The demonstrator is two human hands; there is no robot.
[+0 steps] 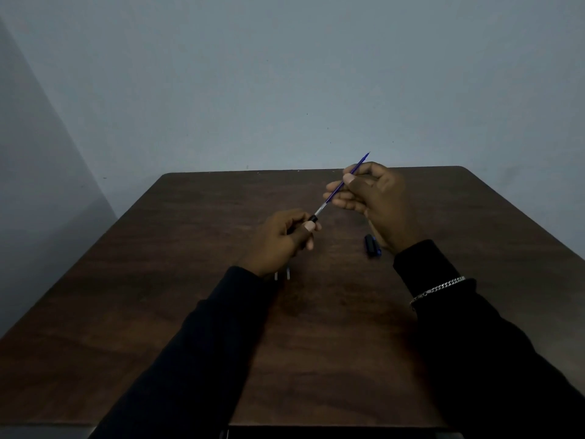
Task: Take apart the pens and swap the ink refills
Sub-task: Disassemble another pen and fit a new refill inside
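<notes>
Grip matters most here: our left hand (285, 237) curls round the black barrel (312, 219), whose open mouth points up toward the other hand. Under that wrist two small pale pieces (281, 275) lie on the table (190, 312) (too small to name). From the barrel's mouth the blue refill (361, 163) runs up and away. Only its lower end seems to sit inside, so the barrel holds little else that we can see. Our right hand (373, 198) pinches the refill mid-length between thumb and fingers. We judge the refill should travel straight along the barrel's axis, never bending. Beside the heel of the right hand a black-and-blue pen part (372, 246) rests on the table.
</notes>
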